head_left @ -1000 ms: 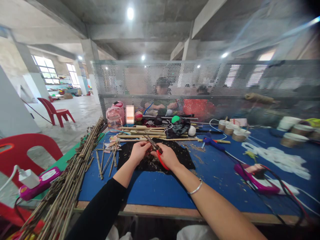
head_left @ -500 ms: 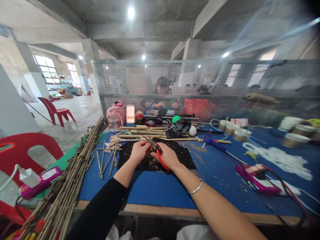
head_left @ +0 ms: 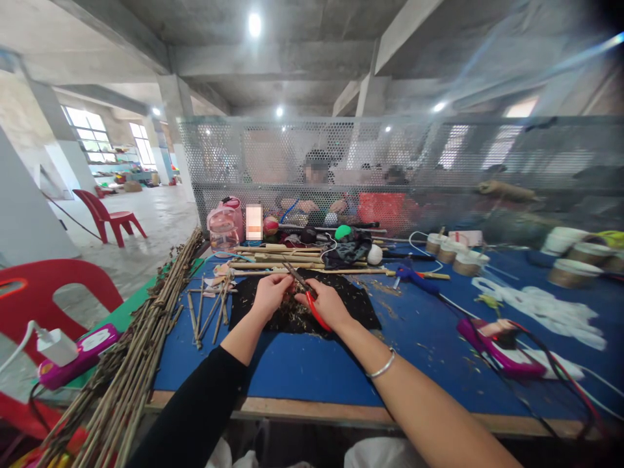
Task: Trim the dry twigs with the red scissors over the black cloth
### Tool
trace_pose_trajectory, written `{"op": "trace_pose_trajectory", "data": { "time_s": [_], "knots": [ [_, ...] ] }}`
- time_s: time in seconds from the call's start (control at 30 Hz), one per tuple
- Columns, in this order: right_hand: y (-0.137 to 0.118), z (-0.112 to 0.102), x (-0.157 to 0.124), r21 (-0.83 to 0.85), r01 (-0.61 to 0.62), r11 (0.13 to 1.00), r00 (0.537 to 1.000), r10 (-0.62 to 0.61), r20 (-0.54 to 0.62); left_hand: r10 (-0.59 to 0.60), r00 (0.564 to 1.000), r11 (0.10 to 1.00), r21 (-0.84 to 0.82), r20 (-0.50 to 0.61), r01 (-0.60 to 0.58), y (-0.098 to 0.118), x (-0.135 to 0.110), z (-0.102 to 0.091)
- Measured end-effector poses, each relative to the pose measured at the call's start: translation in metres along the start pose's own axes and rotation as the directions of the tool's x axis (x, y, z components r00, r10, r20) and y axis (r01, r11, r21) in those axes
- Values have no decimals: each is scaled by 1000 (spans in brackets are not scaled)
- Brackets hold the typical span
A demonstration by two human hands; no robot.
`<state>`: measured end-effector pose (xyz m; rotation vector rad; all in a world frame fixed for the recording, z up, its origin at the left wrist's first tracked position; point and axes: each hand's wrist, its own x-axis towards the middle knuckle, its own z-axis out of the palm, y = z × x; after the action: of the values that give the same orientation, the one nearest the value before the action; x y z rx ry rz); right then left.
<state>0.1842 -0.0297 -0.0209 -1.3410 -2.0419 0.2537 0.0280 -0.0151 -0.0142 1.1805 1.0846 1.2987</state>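
My right hand (head_left: 325, 304) is closed round the red handles of a pair of scissors (head_left: 318, 313), whose blades point up and to the left. Just left of the blades, my left hand (head_left: 271, 294) pinches something too small to make out. Both hands are above a black cloth (head_left: 351, 307) strewn with plant scraps and clippings. Short twigs (head_left: 210, 313) lie on the blue table to the left of the cloth, and bamboo sticks (head_left: 273, 265) lie behind it.
A long bundle of dry stems (head_left: 141, 338) runs along the left edge. A blue glue gun (head_left: 414, 275), white ribbon (head_left: 541, 311), lidded tubs (head_left: 470, 262) and a purple power strip (head_left: 507, 357) are to the right. A perforated metal screen (head_left: 273, 156) stands behind, with a person beyond it.
Both hands stay in nearly the same place over the cloth. The scissors blades look slightly shifted and a little more apart; the view has moved very slightly.
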Motion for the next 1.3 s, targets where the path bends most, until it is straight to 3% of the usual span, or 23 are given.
{"op": "trace_pose_trajectory", "data": {
  "time_s": [0.47,0.7,1.1,1.2,1.3],
  "knots": [
    [3,1,-1,78,-31,996,999,30,23,18,1000,1000,-6,-1,-18,0,0,-1],
    [2,1,-1,-89,-15,996,1000,17,20,20,1000,1000,23,-22,-20,-2,2,-1],
    [7,3,0,11,-19,1000,998,19,68,207,978,928,314,18,-202,-10,6,-5],
    [8,3,0,-15,-21,1000,999,22,39,246,969,881,425,-33,-210,-5,5,-8],
    [7,1,-1,-77,-42,996,999,43,11,248,966,776,613,-78,-150,0,6,-16]
  ]
}}
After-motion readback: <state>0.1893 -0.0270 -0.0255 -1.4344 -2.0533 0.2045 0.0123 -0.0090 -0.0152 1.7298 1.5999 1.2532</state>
